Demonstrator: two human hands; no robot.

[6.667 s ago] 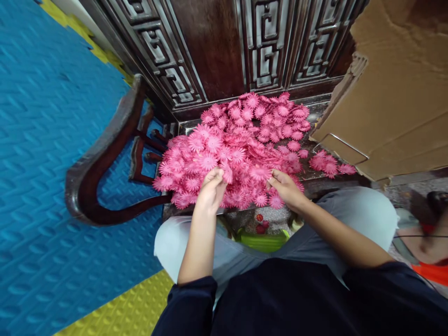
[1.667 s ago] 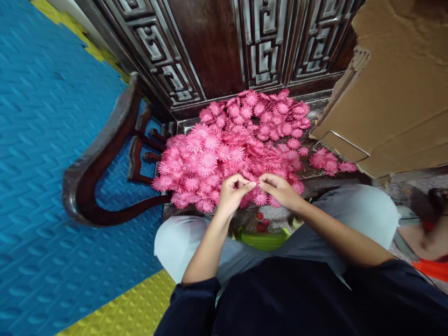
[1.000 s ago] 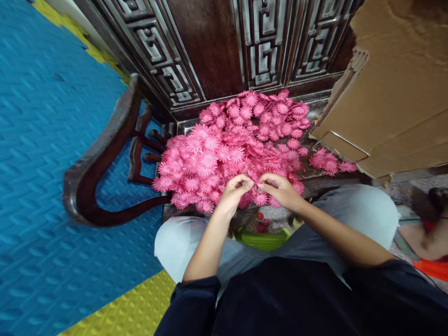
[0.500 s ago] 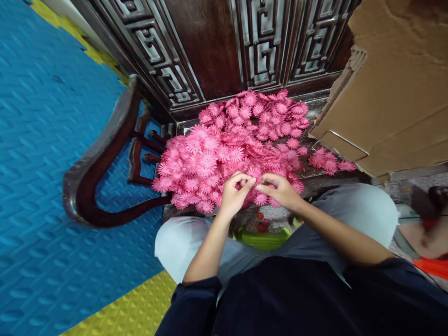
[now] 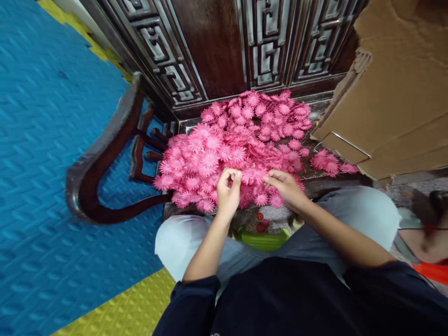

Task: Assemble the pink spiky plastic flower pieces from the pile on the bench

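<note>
Many pink flower-shaped pieces (image 5: 210, 158) lie heaped on a dark wooden bench (image 5: 317, 184). Over the front of the heap, my left hand (image 5: 229, 189) has thumb and forefinger pinched together; what it holds, if anything, is too small to make out. To its right, my right hand (image 5: 285, 186) is also closed in a pinch, fingertips pointing left, with its content unclear. Pink flowers show in the gap between the two hands, and I cannot tell if they are held or lying on the heap.
A curved wooden armrest (image 5: 82, 186) stands at the left over blue floor mats (image 5: 35, 140). Torn cardboard (image 5: 402, 102) with a metal wire handle rises at the right. A carved wooden panel (image 5: 217, 51) backs the bench. Below it is a green object (image 5: 264, 241) between my knees.
My hands have moved apart from near touching, the left hand shifting slightly left and the right hand slightly right. More pink flowers show between them.
</note>
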